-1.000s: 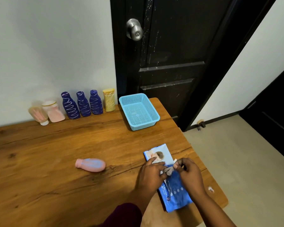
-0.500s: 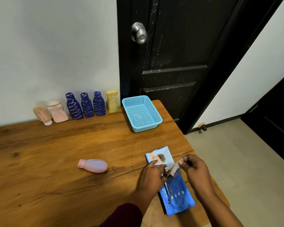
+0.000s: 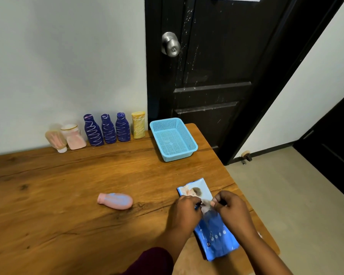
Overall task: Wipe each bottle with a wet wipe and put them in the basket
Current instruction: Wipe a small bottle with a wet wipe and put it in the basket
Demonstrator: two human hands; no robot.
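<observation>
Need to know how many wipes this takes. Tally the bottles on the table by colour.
Dark blue bottles: 3
Yellow bottle: 1
Pale pink jar-shaped bottle: 1
Peach bottle standing cap down: 1
Pink bottle lying on its side: 1
Total: 7, none yet in the basket.

dark maroon sleeve (image 3: 153, 261) on left arm, right forearm (image 3: 266, 255) bare

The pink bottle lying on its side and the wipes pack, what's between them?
Nothing: in the head view only bare table separates the pink bottle from the wipes pack.
</observation>
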